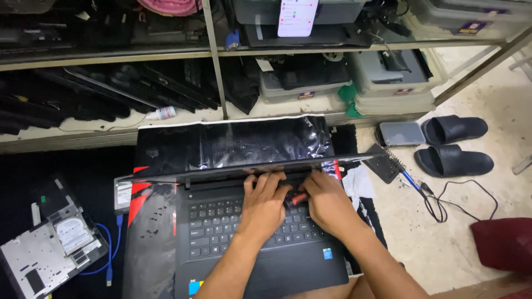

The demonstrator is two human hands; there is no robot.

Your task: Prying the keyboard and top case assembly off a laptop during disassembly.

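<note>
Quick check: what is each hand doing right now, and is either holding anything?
Left hand: fingers bent, resting on the laptop near its hinge; grip cannot be told.
Right hand: closed on a red-handled tool.

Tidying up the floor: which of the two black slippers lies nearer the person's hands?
The lower slipper, closer to the camera and beside the black cable. The other slipper sits farther back, next to the grey flat box.
</note>
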